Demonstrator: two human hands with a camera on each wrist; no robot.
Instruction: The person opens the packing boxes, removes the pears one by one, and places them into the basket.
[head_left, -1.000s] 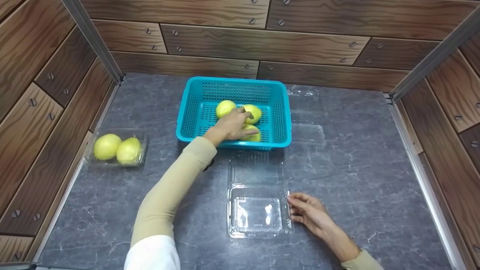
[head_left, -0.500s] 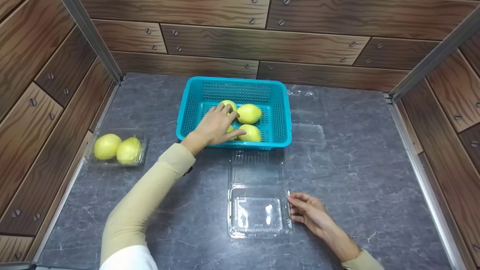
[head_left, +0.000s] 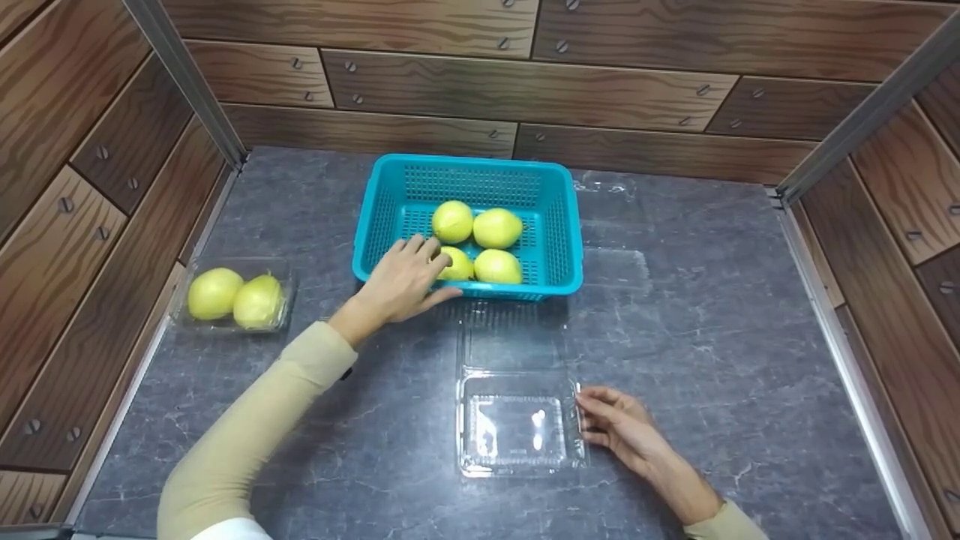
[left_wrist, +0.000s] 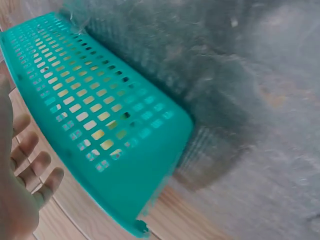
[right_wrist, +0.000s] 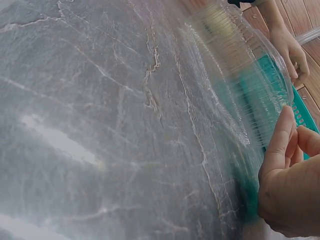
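Several round yellow fruits (head_left: 497, 228), pear-like in shape, lie in a teal plastic basket (head_left: 565, 225). My left hand (head_left: 403, 282) is over the basket's front left rim, its thumb at the front edge and its fingertips close to the front left fruit (head_left: 456, 264). In the left wrist view its fingers (left_wrist: 35, 165) are loosely bent beside the basket wall, with nothing in them. My right hand (head_left: 626, 427) pinches the right edge of a clear plastic clamshell box (head_left: 517, 431). That box lies with its lid (head_left: 514, 341) folded back toward the basket.
A closed clear box (head_left: 234, 294) holding two yellow fruits stands at the left. Further clear plastic packaging (head_left: 615, 266) lies right of the basket. Wood-patterned walls (head_left: 480, 82) enclose the dark marbled tabletop (head_left: 735, 360) at the back and sides.
My left hand has drawn back from the basket's middle toward its front left corner, uncovering the fruits. The right hand and the clamshell box have stayed in place.
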